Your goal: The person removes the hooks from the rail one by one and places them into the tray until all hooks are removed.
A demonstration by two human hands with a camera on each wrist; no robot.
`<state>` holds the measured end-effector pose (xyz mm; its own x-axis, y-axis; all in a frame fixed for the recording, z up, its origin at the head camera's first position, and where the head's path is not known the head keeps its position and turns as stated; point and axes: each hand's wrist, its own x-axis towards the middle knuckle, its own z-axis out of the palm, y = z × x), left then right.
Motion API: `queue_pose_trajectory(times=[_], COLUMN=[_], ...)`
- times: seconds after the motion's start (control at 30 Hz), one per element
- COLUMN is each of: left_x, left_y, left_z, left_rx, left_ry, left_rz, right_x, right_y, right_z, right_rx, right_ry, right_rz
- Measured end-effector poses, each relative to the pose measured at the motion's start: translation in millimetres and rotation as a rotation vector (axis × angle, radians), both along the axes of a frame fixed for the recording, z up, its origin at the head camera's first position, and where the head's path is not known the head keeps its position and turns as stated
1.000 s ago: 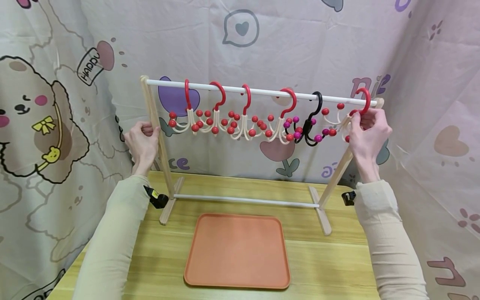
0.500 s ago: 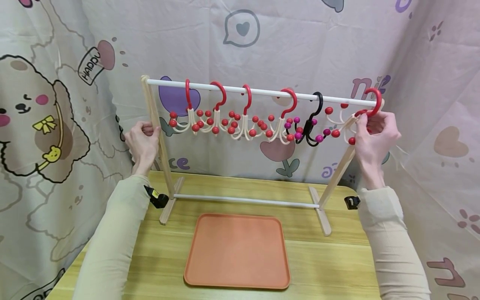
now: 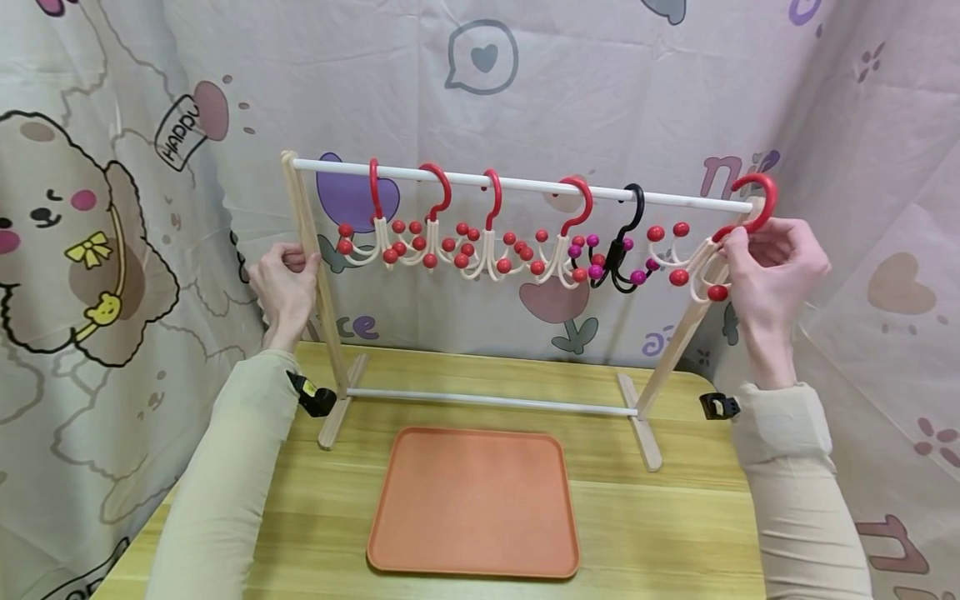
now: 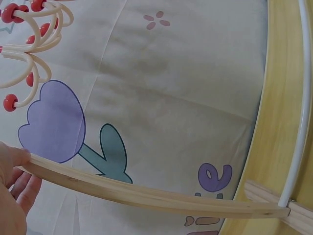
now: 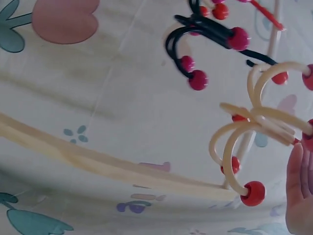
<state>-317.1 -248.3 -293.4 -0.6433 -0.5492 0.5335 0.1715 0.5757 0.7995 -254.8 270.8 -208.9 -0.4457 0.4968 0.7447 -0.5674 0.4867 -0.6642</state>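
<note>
While left hand (image 3: pixel 285 287) grips post (image 3: pixel 327 312), right hand (image 3: pixel 780 275) pinches hanger (image 3: pixel 705 257).

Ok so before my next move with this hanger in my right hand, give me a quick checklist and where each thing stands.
1. Right hand on the held hanger: ok, gripping near the base of its hook.
2. Left hand on the left post: ok, pinching it.
3. Held hanger upright: not ok, it's tilted.
4. Hook free of the top bar: cannot tell; the head view shows it by the bar's right end.
5. Other hangers on the bar: ok, four red-hooked hangers and one black hanger.
</note>
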Motion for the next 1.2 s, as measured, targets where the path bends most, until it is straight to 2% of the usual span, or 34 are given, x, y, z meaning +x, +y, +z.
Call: queue_pose_trajectory(times=[0.23, 0.43, 0.6, 0.87, 1.0, 1.2], left_x=[1.6, 1.6, 1.5, 2.4, 1.8, 0.9], left_y=[-0.4, -0.3, -0.2, 0.2, -0.3, 0.9], left_z=[0.1, -0.3, -0.5, 0.4, 0.2, -0.1], left_rx=[0.007, -0.001, -0.003, 0.013, 0.004, 0.008], left_ry=[-0.009, -0.006, 0.006, -0.007, -0.002, -0.009], left_rz=[-0.014, -0.017, -0.017, -0.021, -0.017, -0.013], right_x=[10.9, 13.3, 16.8, 16.1, 12.6, 11.2], right_y=[-8, -20, -40, -70, -87, -112], right_z=[6.7, 2.5, -6.1, -31.2, -51.2, -83.9], right_rx=[0.032, 0.057, 0.105, 0.160, 0.177, 0.219], right_ry=[-0.021, -0.006, -0.016, -0.120, -0.150, -0.232], right_rz=[0.136, 0.359, 0.492, 0.645, 0.740, 0.838])
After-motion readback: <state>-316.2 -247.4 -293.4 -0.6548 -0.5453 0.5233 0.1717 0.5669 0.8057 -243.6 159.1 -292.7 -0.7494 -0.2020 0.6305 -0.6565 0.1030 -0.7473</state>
